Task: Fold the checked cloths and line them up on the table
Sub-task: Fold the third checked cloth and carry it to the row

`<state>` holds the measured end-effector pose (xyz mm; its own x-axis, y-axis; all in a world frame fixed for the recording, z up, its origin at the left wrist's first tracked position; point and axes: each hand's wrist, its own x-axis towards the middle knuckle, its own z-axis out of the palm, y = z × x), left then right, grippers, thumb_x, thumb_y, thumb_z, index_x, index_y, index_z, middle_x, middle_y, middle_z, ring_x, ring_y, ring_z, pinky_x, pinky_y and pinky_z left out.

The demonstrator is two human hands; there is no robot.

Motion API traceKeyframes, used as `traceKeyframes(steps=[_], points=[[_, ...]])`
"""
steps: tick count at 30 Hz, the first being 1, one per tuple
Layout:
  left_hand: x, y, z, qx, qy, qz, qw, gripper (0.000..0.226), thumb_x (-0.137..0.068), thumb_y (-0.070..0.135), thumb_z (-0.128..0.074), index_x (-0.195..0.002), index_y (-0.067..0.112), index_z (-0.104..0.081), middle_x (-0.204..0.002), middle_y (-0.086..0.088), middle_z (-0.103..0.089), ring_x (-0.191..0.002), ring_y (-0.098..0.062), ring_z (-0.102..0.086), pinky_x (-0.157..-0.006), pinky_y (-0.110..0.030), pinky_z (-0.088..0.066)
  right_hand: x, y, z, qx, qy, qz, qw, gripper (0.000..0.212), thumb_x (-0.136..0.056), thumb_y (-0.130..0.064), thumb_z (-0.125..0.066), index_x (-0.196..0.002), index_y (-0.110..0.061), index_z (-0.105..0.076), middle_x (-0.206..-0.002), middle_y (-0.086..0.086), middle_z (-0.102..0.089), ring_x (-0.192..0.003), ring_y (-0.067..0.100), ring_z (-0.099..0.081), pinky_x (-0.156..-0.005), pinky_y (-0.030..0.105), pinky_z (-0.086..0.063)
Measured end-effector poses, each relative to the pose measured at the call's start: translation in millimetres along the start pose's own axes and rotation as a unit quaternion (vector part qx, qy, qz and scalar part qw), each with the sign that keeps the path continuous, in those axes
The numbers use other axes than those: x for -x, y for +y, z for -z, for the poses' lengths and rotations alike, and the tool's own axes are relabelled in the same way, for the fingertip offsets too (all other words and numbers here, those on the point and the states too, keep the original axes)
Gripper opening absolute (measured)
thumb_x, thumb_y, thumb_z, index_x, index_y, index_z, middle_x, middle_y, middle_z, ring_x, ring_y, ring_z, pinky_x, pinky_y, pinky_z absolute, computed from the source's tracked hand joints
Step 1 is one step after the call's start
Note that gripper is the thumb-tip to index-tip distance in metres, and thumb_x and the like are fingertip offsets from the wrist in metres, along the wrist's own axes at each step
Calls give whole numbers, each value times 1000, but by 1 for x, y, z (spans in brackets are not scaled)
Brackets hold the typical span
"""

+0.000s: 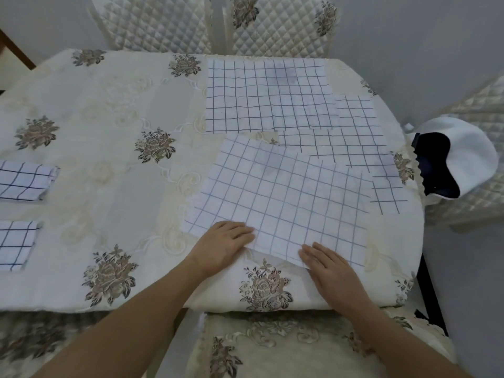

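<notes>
A white cloth with a thin dark check point(283, 197) lies spread flat at the near right of the table. My left hand point(222, 245) rests on its near left edge with the fingers straight. My right hand point(331, 268) lies flat on its near edge, further right. Beyond it several more unfolded checked cloths overlap: a large one point(261, 96) at the back and others point(354, 148) toward the right edge. Two folded checked cloths sit at the far left, one behind point(26, 184) the other point(16, 245).
The table point(109, 148) wears a cream cloth with brown embroidered flowers. Quilted chairs point(152, 23) stand behind it, and another is at the near edge point(272, 347). A white and dark bundle point(452, 162) lies on a chair at the right.
</notes>
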<state>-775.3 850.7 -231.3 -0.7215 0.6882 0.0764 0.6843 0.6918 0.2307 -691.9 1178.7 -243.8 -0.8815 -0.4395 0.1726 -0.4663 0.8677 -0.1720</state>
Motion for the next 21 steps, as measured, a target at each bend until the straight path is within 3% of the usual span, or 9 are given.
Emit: traceKeyframes(steps=[4,10,12,14,16,18,21], points=[[26,-3,2,-10,-19,59,998,47,-93,30,-39,-135,23,-59,-143,1,-55,-132,-22,-52,-109,-38,-35,13,25,19,-23,-20,9,999,41,-100,-29,-40,-127,-17,-68,-134,2,-64,-125,25,-59,-99,40,-49],[49,37,3,6,-21,91,996,44,-98,33,-37,-128,22,-66,-138,-2,-61,-124,-23,-60,-93,-43,-54,36,61,47,-95,-133,-24,986,63,-104,-56,-14,-133,-30,-63,-138,-10,-59,-133,16,-51,-108,33,-40],[54,53,9,39,-35,116,992,55,-104,49,-25,-128,22,-67,-137,-1,-61,-124,-23,-60,-95,-46,-54,40,67,56,-118,-181,-40,976,75,-98,-67,-5,-136,-33,-59,-142,-14,-55,-138,9,-41,-112,33,-39],[56,73,19,86,-85,153,981,82,-95,71,-5,-135,27,-61,-146,6,-52,-135,-16,-49,-107,-43,-44,45,74,63,-135,-223,-46,964,82,-91,-75,1,-139,-39,-53,-144,-23,-46,-141,2,-31,-115,24,-30],[59,89,26,129,-146,184,963,100,-81,84,8,-142,32,-52,-153,14,-40,-143,-6,-34,-117,-32,-29,50,80,70,-133,-260,-31,956,63,-97,-68,-13,-141,-42,-49,-143,-30,-39,-145,2,-27,-113,15,-20],[62,103,30,167,-174,211,947,105,-75,88,9,-143,34,-49,-154,17,-37,-144,-3,-30,-119,-27,-24,55,84,81,-132,-294,-28,946,42,-104,-50,-31,-141,-43,-49,-143,-32,-37,-145,0,-26,-114,15,-21],[64,125,41,199,-215,251,923,112,-67,95,8,-144,36,-47,-153,17,-39,-142,-4,-33,-117,-25,-26,58,89,95,-134,-327,-26,935,59,-95,-63,-18,-140,-44,-50,-144,-27,-39,-140,0,-32,-112,23,-30]])
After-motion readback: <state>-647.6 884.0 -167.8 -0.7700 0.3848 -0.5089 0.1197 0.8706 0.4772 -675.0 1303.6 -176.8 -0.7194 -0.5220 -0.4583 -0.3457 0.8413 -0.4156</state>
